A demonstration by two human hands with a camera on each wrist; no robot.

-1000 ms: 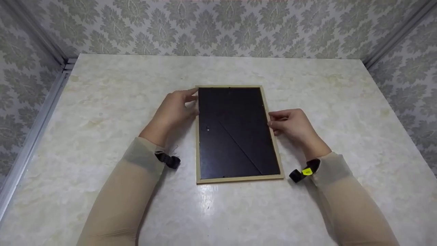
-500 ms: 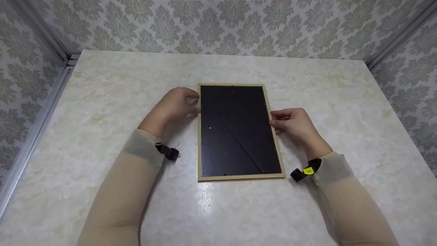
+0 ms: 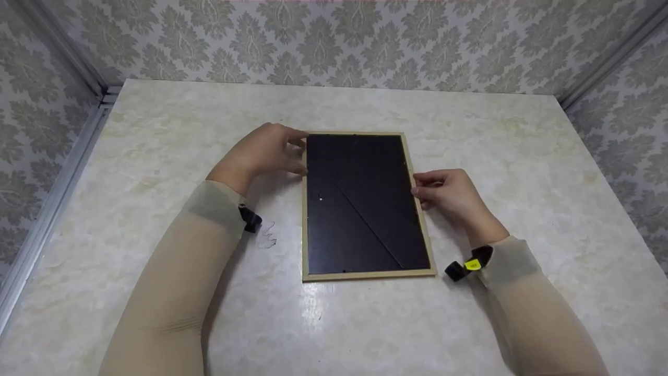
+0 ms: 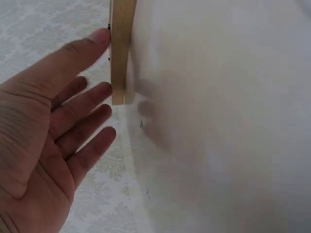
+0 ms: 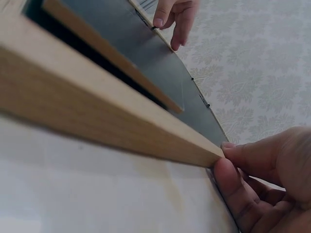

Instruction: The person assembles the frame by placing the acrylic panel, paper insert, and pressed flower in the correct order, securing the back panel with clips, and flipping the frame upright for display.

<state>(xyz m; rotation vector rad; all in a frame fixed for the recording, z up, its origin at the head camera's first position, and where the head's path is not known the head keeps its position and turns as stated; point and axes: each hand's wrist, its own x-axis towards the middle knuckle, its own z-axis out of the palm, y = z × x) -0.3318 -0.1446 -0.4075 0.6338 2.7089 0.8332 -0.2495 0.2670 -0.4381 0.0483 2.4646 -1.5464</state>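
Pinches the right edge of the picture frame (image 3: 368, 206) with the right hand (image 3: 453, 194), clamped there between thumb and curled fingers. Rests the left hand (image 3: 266, 151) at the upper left edge, with thumb tip against the wood and nearly straight fingers parted, not closed round it. Has the picture frame lying back up near the middle of the marbled tabletop (image 3: 261, 324), with black backing (image 3: 339, 240) crossed by a diagonal line (image 3: 369, 225). Wears beige sleeves (image 3: 167, 271) and faces leafy wallpaper (image 3: 355, 42)

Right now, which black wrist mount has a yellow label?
The right wrist mount: a yellow label shows on it in the head view, while the left wrist mount shows no yellow.
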